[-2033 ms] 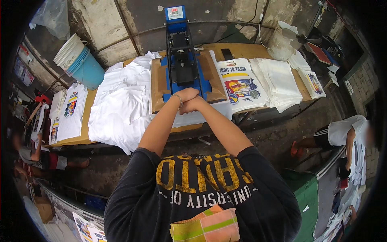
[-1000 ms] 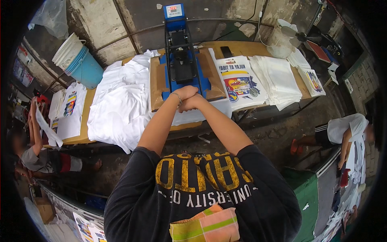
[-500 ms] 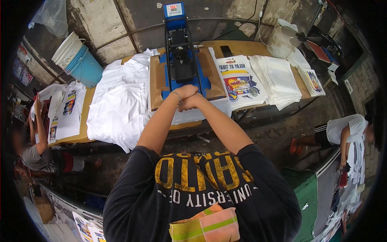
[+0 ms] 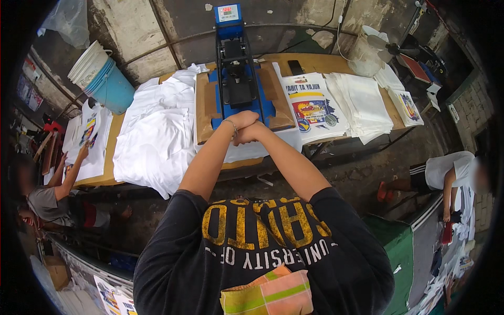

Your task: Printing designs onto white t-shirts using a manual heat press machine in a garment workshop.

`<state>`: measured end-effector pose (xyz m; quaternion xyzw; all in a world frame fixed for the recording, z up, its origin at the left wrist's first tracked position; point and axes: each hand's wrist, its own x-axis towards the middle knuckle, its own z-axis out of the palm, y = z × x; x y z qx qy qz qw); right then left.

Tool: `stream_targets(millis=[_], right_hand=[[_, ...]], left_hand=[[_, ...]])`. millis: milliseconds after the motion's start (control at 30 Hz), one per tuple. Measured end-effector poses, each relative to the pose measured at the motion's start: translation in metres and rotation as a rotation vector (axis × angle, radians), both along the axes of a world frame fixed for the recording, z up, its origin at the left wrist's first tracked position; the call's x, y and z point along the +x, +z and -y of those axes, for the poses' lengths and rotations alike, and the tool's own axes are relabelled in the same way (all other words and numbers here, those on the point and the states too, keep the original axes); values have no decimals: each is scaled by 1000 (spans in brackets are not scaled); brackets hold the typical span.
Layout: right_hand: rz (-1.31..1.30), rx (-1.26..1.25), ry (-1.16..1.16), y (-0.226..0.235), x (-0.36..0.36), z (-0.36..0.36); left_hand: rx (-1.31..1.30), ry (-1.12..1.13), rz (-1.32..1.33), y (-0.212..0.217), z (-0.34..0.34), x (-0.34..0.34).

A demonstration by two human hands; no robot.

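A blue and black heat press (image 4: 239, 86) stands on the table in front of me, its lit display box (image 4: 228, 12) at the far end. Its two dark lever bars run toward me and end at my hands. My left hand (image 4: 243, 119), with a bracelet at the wrist, is closed over the lever's near end. Just below and against it, my right hand (image 4: 248, 134) is closed too. The handle itself is hidden under my fingers. Brown covering (image 4: 278, 105) surrounds the press plate, and white fabric (image 4: 247, 149) sticks out at the near edge.
Heaped white shirts (image 4: 155, 136) lie left of the press, by stacked buckets (image 4: 107, 86). Printed transfer sheets (image 4: 315, 107), a pile of white sheets (image 4: 359, 102) and a phone (image 4: 295, 66) lie right. Co-workers are at the left (image 4: 50, 202) and right (image 4: 446, 168).
My hands stay on the press lever. The left co-worker's arms have moved down and over the printed white shirt on the table. The right co-worker has shifted slightly.
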<state>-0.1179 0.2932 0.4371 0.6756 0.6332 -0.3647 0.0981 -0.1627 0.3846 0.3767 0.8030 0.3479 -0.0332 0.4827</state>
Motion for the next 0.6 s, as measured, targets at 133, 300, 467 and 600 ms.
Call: stream_targets(millis=[133, 300, 467, 600], right_hand=[[-33, 29, -6, -3, 0, 1], [-25, 14, 10, -8, 0, -2], [-31, 13, 37, -5, -1, -2], [-23, 26, 14, -3, -2, 0]], left_hand=[[23, 42, -24, 11, 9, -2], [-42, 40, -8, 10, 7, -3], [13, 3, 10, 10, 6, -4], [-25, 5, -10, 23, 14, -7]])
